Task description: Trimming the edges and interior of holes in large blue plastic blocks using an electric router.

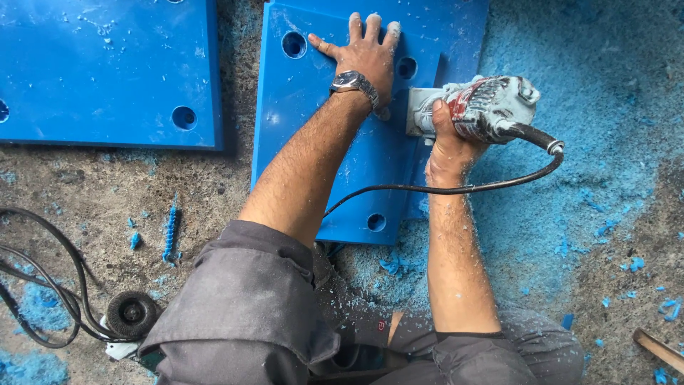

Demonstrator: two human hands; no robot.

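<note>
A thick blue plastic slab [313,150] with round holes lies on the ground in front of me. My left hand [365,55] presses flat on its top, fingers spread, a metal watch on the wrist. My right hand [450,142] grips a dusty grey power tool [484,105] that sits at the slab's right edge, its metal base resting on the plastic. A black cable [442,189] runs from the tool's rear and loops back under my right forearm.
A second blue slab [107,71] lies at the upper left. Blue shavings [563,214] cover the ground at right. Black cables [50,278] and a small black wheel [132,314] lie at lower left. A wooden stick [659,349] shows at the lower right.
</note>
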